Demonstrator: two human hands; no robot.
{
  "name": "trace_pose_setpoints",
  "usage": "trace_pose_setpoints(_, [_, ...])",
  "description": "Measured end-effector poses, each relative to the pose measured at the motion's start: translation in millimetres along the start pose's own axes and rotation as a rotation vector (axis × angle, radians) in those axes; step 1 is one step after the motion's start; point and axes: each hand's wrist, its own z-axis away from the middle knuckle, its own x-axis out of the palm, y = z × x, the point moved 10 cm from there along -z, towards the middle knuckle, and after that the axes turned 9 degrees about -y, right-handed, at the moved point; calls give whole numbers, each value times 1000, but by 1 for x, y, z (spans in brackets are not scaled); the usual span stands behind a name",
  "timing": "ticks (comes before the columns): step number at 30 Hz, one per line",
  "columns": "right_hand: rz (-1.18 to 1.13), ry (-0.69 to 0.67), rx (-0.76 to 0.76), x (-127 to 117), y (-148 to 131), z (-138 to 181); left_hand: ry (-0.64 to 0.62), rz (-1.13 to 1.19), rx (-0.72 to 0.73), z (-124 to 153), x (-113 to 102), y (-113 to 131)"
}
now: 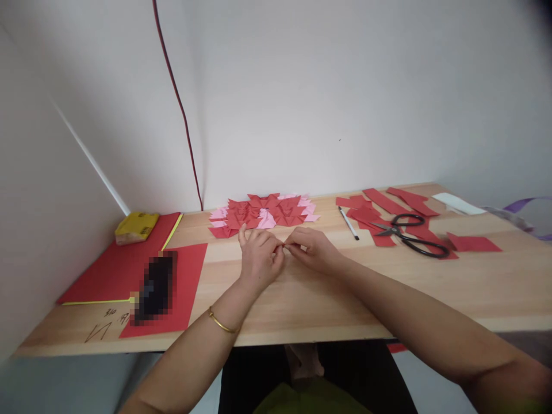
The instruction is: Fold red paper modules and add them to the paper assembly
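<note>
My left hand [261,259] and my right hand [313,250] meet over the middle of the wooden table [319,310]. Both are closed, thumb against fingers, pinching a small piece of red paper [283,245] between their tips. Only a sliver of it shows; its shape is hidden. The left little finger sticks up apart from the others. Just behind the hands, close to the wall, lies a cluster of folded red paper pieces [245,215], with pink folded paper pieces [267,218] among them.
Scissors [394,231] with black handles lie partly spread over cut red paper strips [382,201] at the right. Beside them are a white pen [348,223] and a white strip [457,203]. At left are red sheets [103,273], a yellow packet [137,227] and a blurred-out dark object [157,287].
</note>
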Motion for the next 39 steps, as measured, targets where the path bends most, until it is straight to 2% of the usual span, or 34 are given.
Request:
trace_pose_setpoints(3, [3,10,5,-4,0,2,-19,-23,-11,-1,1,-5])
trace_pose_setpoints(7, [-45,27,21,-18,5,4,-54,-6,-42,0,2,-24])
trace_pose_setpoints(11, [-133,13,73,-27,18,4,-50,87,-80,-1,-3,-44])
trace_pose_setpoints(16, [-244,-48,181,-24,30,4,-62,254,-124,-3,-2,-56])
trace_pose_setpoints(19, [-353,-75,272,-18,36,6,-57,402,-211,-3,1,-68])
trace_pose_setpoints(22, [-467,-109,345,-12,40,8,-64,598,-357,1,10,-88])
trace_pose_setpoints(24, [-537,-120,399,-8,45,10,-16,752,-471,6,14,-104])
trace_pose_setpoints(27, [-618,-69,475,-9,55,15,187,1015,-593,16,15,-126])
trace_pose_setpoints(29, [-662,-31,494,-10,60,17,247,1207,-597,17,22,-125])
trace_pose_setpoints(33, [-702,21,497,-7,62,17,60,1516,-536,10,48,-90])
trace_pose_setpoints(34, [-707,30,503,-5,62,17,35,1537,-534,10,52,-83])
trace_pose_setpoints(36, [-726,26,520,0,62,18,67,1556,-566,12,56,-80])
trace_pose_setpoints(39, [-776,-105,517,15,55,18,129,1552,-605,14,57,-86])
